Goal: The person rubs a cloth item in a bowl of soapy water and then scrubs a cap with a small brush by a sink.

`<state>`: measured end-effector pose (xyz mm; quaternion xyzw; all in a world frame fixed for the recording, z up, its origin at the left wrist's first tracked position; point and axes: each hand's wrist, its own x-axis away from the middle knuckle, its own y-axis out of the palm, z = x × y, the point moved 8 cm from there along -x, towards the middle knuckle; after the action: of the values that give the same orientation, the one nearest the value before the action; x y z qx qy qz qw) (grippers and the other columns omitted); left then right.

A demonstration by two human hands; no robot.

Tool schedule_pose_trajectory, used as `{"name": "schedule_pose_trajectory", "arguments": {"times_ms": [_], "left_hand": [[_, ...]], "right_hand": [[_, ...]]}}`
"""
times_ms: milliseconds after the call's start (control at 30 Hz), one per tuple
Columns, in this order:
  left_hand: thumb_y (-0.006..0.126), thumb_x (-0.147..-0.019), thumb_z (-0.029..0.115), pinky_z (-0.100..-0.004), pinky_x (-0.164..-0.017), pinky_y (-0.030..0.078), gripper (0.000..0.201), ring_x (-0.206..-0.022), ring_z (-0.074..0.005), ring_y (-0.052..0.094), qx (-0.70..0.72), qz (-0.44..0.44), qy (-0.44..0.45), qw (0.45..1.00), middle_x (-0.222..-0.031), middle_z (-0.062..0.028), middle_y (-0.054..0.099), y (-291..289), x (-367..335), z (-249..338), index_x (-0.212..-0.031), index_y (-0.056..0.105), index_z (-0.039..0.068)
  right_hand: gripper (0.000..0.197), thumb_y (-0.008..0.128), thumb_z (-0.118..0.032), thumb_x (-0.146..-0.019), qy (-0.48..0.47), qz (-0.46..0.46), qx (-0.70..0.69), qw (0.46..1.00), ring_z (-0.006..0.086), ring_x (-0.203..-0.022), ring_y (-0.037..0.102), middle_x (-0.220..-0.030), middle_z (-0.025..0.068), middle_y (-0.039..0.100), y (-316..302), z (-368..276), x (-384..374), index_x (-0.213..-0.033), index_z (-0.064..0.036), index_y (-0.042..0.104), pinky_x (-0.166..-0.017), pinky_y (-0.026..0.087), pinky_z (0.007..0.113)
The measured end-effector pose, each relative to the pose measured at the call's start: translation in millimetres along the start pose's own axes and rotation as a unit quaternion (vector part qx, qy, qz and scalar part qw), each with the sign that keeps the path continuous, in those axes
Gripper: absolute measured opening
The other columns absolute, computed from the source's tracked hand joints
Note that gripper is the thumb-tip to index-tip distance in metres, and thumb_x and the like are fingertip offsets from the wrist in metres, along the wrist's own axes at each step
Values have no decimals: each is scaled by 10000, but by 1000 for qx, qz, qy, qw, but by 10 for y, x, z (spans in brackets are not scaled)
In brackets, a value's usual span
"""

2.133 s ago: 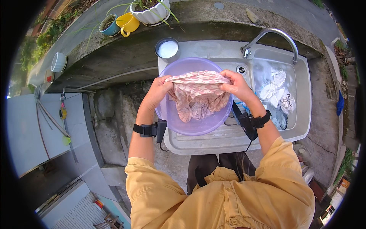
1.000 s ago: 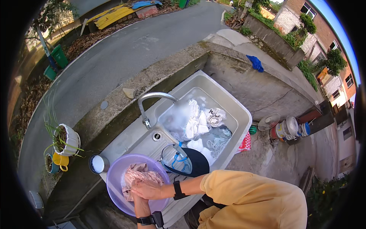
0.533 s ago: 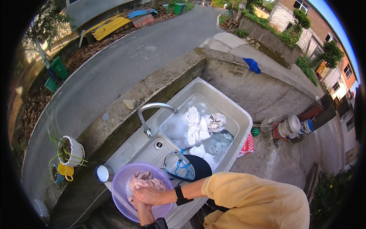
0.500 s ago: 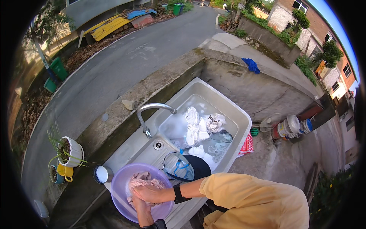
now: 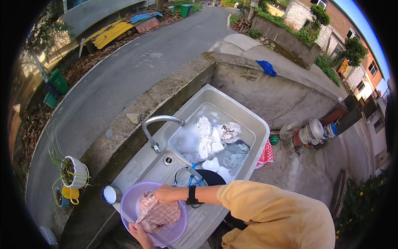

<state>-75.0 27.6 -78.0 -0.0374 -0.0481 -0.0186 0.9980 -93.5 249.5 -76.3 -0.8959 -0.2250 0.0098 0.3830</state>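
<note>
A pinkish patterned cloth [image 5: 159,216] lies bunched in a purple plastic basin [image 5: 127,195] on the sink's ribbed drainboard. My right hand [image 5: 165,194] grips the cloth's upper edge near the far side of the basin. At the basin's near left rim, my left hand [image 5: 139,232] pinches another edge of the cloth, so the fabric spreads between both hands. The grey sink [image 5: 259,124] behind holds cloudy water with white garments [image 5: 207,139] and a dark grey piece [image 5: 237,146]. A chrome faucet [image 5: 163,119] arches over it.
A dark cap with a clear visor [image 5: 211,177] lies beside the basin, partly behind my right forearm. A metal cup [image 5: 110,194] stands left of the basin. Potted plants [image 5: 75,172] are further left. A concrete wall [image 5: 166,91] borders the sink, with a blue cloth [image 5: 266,68] on top.
My hands were together on the bunched cloth. Now they are apart: the right has moved up, the left down and left, and the cloth is more spread out.
</note>
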Motion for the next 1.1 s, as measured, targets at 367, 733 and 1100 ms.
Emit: {"name": "schedule_pose_trajectory", "arguments": {"times_ms": [367,733,1100], "left_hand": [[453,-861,309,-334,-737,478,256,-854,-206,563,262,-31,-290,920,-921,-71,564,731,203,-686,-964,515,84],[471,-754,29,-262,-661,477,151,-699,-156,587,237,-72,-259,933,-819,-98,592,266,20,251,-884,528,-22],[459,-896,100,-206,-698,432,154,-776,-74,521,134,3,-160,978,-893,-30,556,-98,108,328,-1023,484,18]], "right_hand": [[210,431,-188,-840,-47,153,-146,976,376,-701,574,-795,221,582,419,-758,68,-848,-20,557,-606,433,441],[469,564,-483,-785,93,-113,-292,945,186,-670,567,-671,106,593,75,-19,-65,-778,-20,640,-657,431,305],[104,626,-110,-734,70,-36,-393,916,49,-675,442,-698,-43,482,-274,-60,66,-749,-51,542,-598,354,201]]}}
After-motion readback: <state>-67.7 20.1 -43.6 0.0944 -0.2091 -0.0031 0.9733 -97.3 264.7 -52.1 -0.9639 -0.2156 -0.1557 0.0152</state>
